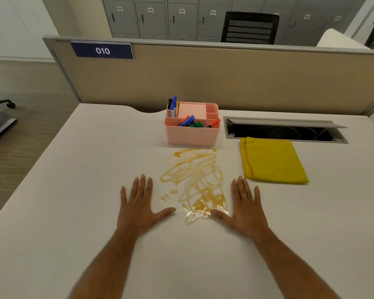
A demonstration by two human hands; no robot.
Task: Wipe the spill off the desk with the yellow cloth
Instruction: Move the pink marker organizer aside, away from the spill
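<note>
A pale counter (52, 212) fills the view from above, backed by a tan partition (225, 83) with a blue sign (102, 50) reading 010 at about 11 o'clock. The left hand (138, 209) lies flat on the counter at 7 o'clock from the centre, its grip fully open, fingers spread, holding nothing. Just right of its thumb is an amber spill (194, 182), smeared in loops from the centre down toward 6 o'clock. At 12 o'clock from the spill, just behind it, stands a pink organiser (191, 132) holding markers and a pad. The right hand (247, 209) lies flat as well, grip open and empty, thumb tip at the spill's near edge. At 1 o'clock from that hand, the folded yellow cloth (272, 161) lies untouched, beside an open cable tray (285, 131).
</note>
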